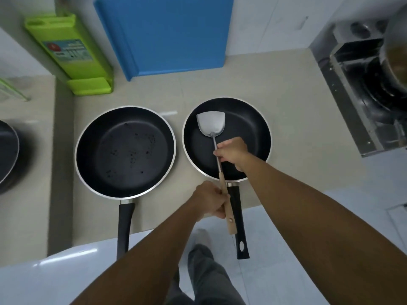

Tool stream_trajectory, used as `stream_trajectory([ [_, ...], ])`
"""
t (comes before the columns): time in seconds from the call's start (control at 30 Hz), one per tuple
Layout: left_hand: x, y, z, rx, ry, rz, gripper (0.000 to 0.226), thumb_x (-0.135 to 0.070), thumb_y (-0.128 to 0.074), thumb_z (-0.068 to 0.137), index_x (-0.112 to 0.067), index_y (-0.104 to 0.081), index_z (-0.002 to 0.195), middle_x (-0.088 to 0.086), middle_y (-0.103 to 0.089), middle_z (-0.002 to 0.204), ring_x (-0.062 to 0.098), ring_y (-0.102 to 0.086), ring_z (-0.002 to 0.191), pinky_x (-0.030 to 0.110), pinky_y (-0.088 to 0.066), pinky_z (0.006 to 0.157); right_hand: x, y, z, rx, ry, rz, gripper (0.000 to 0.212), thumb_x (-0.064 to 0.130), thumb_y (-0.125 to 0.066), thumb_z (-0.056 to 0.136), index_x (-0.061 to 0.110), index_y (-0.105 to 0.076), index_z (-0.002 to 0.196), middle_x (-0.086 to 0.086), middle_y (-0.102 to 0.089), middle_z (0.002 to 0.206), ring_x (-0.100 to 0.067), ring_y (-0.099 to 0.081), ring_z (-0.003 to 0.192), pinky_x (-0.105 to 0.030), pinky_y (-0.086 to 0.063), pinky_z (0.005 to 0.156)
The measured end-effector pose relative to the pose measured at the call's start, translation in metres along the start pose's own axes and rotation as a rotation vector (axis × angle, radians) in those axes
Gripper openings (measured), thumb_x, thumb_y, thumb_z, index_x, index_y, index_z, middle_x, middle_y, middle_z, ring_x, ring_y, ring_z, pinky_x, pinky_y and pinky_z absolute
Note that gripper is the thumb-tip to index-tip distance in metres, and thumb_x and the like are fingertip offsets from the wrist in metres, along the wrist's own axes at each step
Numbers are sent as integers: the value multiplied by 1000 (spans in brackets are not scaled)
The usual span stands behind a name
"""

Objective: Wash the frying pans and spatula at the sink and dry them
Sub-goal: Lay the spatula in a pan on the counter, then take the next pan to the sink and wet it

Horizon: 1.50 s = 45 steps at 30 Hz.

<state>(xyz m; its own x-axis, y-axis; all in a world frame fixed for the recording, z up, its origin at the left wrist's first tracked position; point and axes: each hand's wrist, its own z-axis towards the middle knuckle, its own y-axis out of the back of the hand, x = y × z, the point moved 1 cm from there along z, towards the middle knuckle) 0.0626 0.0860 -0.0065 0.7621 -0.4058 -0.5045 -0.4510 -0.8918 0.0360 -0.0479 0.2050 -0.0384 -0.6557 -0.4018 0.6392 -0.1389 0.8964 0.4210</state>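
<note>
Left grip [210,200] holding spatula [211,123] by wooden handle, right grip [232,151] pinching metal shaft, blade over frying pan [248,124]

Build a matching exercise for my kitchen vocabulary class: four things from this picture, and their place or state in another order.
1 spatula
2 left frying pan
3 right frying pan
4 blue board

a leans against the wall
b held by left hand and right hand
c dark specks inside
d spatula blade over it

Pairs: 1-b, 2-c, 3-d, 4-a
</note>
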Motion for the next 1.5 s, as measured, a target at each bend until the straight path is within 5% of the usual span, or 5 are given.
stream_trajectory([
  [0.3,11,38,-17,-159,-91,86,14,-8,-58,101,-10,-71,93,17,-74,90,26,-70,64,32,-64,58,1,0,-20,-289,317,-203,26,11,-63,93,10,-71,118,-6,-67,112,-11,-60,90,-3,-41,69],
  [0.57,78,161,-72,-687,-286,294,29,-9,-56,103,-7,-67,129,15,-61,136,31,-61,120,32,-46,101,10,-65,-90,-262,580,-237,29,-1,-54,87,9,-73,107,-4,-66,100,-15,-62,92,-18,-44,81],
  [0.93,172,273,-73,-409,-280,767,73,-8,-47,106,-7,-5,165,14,10,173,30,6,161,40,-10,129,-12,-232,-189,-259,91,187,39,24,-71,89,22,-45,118,2,-60,97,-14,-63,87,-20,-53,66],
  [1.23,178,278,-56,-349,-298,814,75,-2,-43,105,-2,4,164,18,18,171,34,12,159,39,-7,128,-28,-304,-198,59,-348,407,57,57,-32,103,8,-63,103,-12,-70,74,-25,-64,53,-32,-54,50],
  [1.5,184,284,-69,-313,-365,936,67,-5,-37,108,-1,-1,164,14,16,172,29,12,160,38,-8,129,-28,-289,-212,-52,-223,392,40,45,-49,102,12,-53,81,-3,-44,57,-12,-35,36,-22,-30,38],
])
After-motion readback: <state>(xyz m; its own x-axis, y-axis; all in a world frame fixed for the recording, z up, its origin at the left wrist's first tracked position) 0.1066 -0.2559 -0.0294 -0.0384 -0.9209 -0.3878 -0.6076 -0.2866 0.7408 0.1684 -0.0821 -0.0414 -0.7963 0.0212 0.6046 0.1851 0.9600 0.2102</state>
